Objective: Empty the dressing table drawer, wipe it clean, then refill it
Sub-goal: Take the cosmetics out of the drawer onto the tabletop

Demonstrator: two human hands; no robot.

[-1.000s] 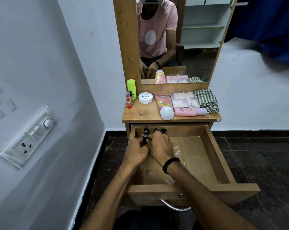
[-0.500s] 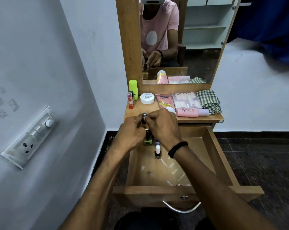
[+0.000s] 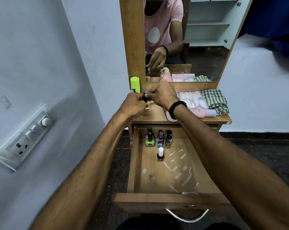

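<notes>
Left hand (image 3: 135, 106) and right hand (image 3: 162, 96): knuckles together, fingers of both curled tight round a clutch of small bottles (image 3: 146, 98). One black cap and an amber body show between them; count not readable.

Change over the last second: the hands were down at the 11 o'clock corner of the drawer (image 3: 165, 199), closing on the bottles there. They have since risen and carried the clutch forward. It now hangs low over the table top (image 3: 157, 116), 9 o'clock side, just beside the green can (image 3: 134, 83). Contact with the wood cannot be told.

Drawer, along the 12 o'clock wall: green bottle (image 3: 149, 139), blue bottle (image 3: 160, 138) and dark bottle (image 3: 168, 137), all upright. A white-capped bottle (image 3: 160, 154) stands alone toward 6 o'clock of them.

Judgement: emptying is in progress, nearly done. Four bottles are left to lift out. The checked cloth (image 3: 215, 102) at the table's 3 o'clock end lies untouched; wiping not begun.
</notes>
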